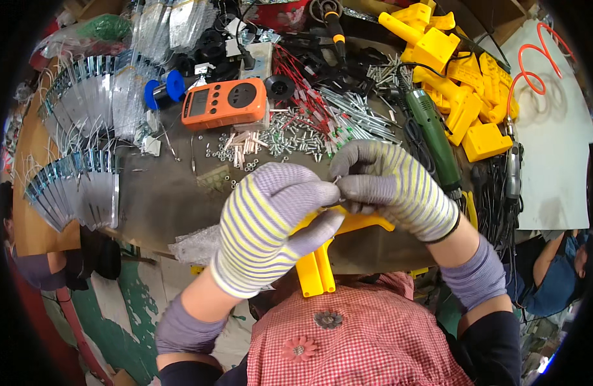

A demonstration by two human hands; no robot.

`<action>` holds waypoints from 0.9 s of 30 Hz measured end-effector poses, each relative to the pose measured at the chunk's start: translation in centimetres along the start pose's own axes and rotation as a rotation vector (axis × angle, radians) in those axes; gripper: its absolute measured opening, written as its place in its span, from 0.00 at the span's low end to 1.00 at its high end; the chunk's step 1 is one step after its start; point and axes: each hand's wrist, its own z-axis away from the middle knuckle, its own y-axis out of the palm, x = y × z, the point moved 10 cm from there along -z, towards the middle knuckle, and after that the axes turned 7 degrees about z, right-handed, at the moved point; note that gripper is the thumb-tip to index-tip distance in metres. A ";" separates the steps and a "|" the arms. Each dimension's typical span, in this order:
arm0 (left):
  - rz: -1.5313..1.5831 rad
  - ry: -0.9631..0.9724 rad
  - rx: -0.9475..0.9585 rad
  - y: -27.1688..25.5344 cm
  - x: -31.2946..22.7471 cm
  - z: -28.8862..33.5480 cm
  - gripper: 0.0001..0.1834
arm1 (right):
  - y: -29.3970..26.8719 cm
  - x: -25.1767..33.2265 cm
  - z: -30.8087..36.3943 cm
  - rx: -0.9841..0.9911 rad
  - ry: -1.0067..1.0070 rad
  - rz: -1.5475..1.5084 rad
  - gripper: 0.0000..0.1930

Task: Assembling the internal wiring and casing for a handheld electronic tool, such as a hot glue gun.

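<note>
Strewn with hardware, a dark workbench [151, 202] spreads before me, an orange meter [224, 104] set toward its far side. Nearer my body than the meter and to its right, my gloved left hand [267, 222] grips a yellow casing [315, 271], thumb laid over the plastic, its lower end jutting toward my checked apron [367, 325]. My gloved right hand [399, 193], just beside the left, brings thumb and forefinger together on what looks like a small metal piece [337, 180], too small to identify. Whether its other fingers touch the casing, I cannot tell. Work on this casing appears, in my judgement, under way and unfinished, with both hands occupied at it. Loose screws [303, 134] lie heaped right of the meter and nearer me. More yellow casings [460, 106] are piled well to the meter's right, beyond a green power tool [433, 138]; which are complete, and how many remain, cannot be told. Fanned metal plates [98, 196] with wire leads lie left of the meter.
</note>
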 end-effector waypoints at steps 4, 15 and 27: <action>0.004 -0.061 -0.120 -0.7 0.9 0.8 0.17 | 1.8 1.1 0.3 -0.041 -0.056 -0.142 0.11; 0.517 -0.464 -0.221 -0.6 5.1 1.9 0.09 | 1.6 2.5 1.0 -0.315 -0.384 -0.058 0.10; 0.140 -0.196 0.007 -1.2 0.4 4.6 0.11 | 2.8 -0.6 5.0 -0.107 -0.069 0.167 0.06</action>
